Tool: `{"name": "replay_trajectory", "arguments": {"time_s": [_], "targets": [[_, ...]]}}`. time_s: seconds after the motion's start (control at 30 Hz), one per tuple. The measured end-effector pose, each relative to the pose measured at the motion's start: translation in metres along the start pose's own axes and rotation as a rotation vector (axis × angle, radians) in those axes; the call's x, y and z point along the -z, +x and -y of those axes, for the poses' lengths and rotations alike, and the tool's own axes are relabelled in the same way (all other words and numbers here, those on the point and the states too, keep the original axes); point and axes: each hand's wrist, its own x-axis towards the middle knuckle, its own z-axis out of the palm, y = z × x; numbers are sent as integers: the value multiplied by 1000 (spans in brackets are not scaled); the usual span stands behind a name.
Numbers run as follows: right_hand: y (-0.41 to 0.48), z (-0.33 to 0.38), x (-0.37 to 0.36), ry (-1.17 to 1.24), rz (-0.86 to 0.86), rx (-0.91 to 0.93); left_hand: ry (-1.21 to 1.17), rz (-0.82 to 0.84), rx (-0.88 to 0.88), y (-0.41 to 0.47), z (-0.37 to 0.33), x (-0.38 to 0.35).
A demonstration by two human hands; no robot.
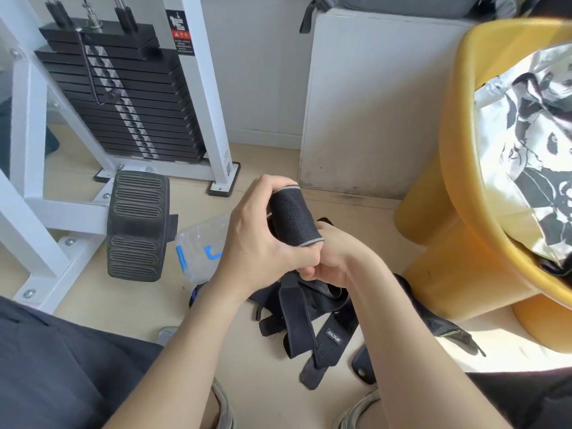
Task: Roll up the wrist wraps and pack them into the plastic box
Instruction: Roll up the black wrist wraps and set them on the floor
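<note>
Rolling step, and this one is close to done. The left hand [260, 233] is wrapped round a black wrap [292, 218], wound into a tight cylinder with grey edging at both ends, held up in the air at mid-scene. The right hand [329, 260] sits just beneath and touching, fingers curled at the roll's near end; it looks to be on the tail, though exactly what it pinches is hard to tell. Both hands together, both closed on the same roll.

The box [198, 246], clear with blue clasps, lies on the floor [253, 382] just left of the hands, partly hidden behind the left wrist. I cannot tell whether its lid is open. Near the person's feet, the loose wraps [305, 323] lie in a black tangle, not yet rolled. A yellow stool [445, 230] stands at the right.

Next, by my read: press the tail down so the roll stays shut, then carry it left and down to the box without letting the grip slacken, or the coil springs open. Plenty left in that tangle.
</note>
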Motion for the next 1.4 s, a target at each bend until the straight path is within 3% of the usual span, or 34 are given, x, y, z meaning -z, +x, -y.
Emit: {"name": "replay_trajectory", "arguments": {"time_s": [0.07, 0.2, 0.33, 0.43, 0.6, 0.73, 0.83, 0.93, 1.13, 1.27, 1.4], "targets": [[2, -2, 2, -30, -27, 0, -11, -2, 54, 0, 2, -1], [13, -8, 2, -248, -251, 90, -15, -19, 125, 1, 5, -1], [18, -11, -2, -402, -463, 551, -69, -68, 185, 2, 9, -1], [20, -9, -5, -354, -340, 719, -95, -145, 198, 3, 13, -1], [16, -7, -16, 17, 36, 525, -52, -210, 137, 3, 26, 3], [15, -7, -16, 281, 129, 393, 9, -181, 55, 4, 26, 1], [17, -7, -20, 278, 53, 396, -23, -55, 52, 4, 23, -2], [19, -8, -23, 245, -78, 430, -185, 31, 170, 8, 21, 0], [17, 0, -21, -92, -399, 555, -416, 273, 306, 13, 36, 19], [17, -4, -21, -17, -409, 494, -378, 291, 333, 9, 39, 12], [19, -10, -32, 167, -399, 388, -292, 167, 291, 6, 40, 3]]}}
